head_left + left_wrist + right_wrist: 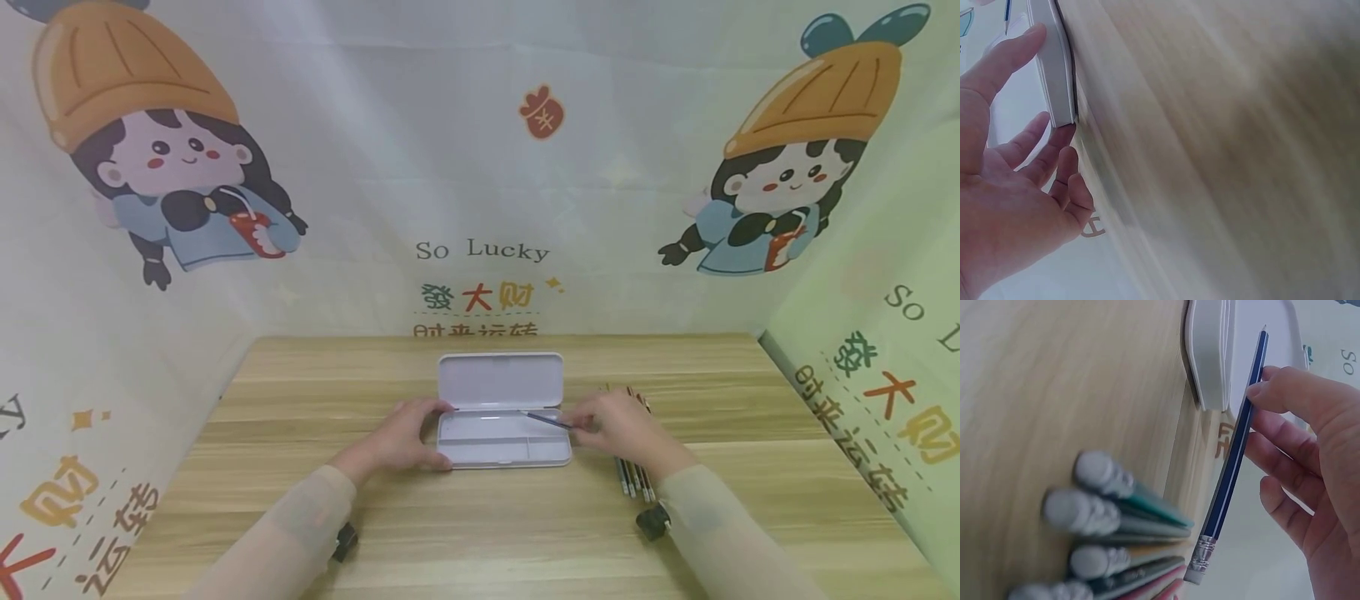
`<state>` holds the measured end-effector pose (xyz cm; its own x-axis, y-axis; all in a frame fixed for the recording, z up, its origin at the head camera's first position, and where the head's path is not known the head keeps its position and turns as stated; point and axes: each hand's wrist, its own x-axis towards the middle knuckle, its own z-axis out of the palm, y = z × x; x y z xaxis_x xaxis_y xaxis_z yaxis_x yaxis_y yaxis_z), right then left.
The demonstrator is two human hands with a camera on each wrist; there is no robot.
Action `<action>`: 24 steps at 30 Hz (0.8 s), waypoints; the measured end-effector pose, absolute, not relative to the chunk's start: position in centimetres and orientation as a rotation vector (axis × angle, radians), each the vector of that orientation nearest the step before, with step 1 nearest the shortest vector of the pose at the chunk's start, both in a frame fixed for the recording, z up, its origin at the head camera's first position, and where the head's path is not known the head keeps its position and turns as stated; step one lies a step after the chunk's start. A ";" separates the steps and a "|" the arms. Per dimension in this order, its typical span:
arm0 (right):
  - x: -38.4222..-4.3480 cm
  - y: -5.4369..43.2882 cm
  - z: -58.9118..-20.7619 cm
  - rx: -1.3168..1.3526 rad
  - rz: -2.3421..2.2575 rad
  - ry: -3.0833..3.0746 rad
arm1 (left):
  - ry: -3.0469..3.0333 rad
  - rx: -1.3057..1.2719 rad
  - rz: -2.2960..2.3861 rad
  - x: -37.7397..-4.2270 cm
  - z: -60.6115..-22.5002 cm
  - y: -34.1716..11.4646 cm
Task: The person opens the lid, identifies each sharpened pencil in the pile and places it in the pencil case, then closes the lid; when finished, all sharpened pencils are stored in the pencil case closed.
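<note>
A white pencil case (480, 450) lies on the table with its lid (500, 381) tipped up at the back. Inside its tray a thin divider marks off compartments. My left hand (402, 433) grips the case at its left end, the thumb at the front corner and fingers toward the back. Between the thumb and fingers of my right hand (1310, 419) is a dark blue pencil (1235, 450) with a white eraser, its point over the case's right half. Several other pencils (634, 478) lie just right of the case, partly hidden under the right hand and forearm.
The wooden table (480, 542) backs onto a printed cloth (480, 167) with cartoon figures and lettering, which also hangs along both sides. In the right wrist view, the loose pencils' eraser ends (1091, 469) point toward the camera.
</note>
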<state>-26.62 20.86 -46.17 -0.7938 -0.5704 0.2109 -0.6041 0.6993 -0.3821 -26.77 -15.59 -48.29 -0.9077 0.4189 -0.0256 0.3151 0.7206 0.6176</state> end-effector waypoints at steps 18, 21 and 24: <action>-29.0 16.0 -46.1 1.228 0.587 -2.756 | 2.753 0.589 0.913 -26.9 -48.4 -15.5; -29.3 15.0 -46.0 1.229 0.600 -2.783 | 2.758 0.595 0.919 -27.0 -48.4 -15.5; -29.5 14.2 -46.0 1.239 0.596 -2.809 | 2.764 0.604 0.917 -27.1 -48.4 -15.5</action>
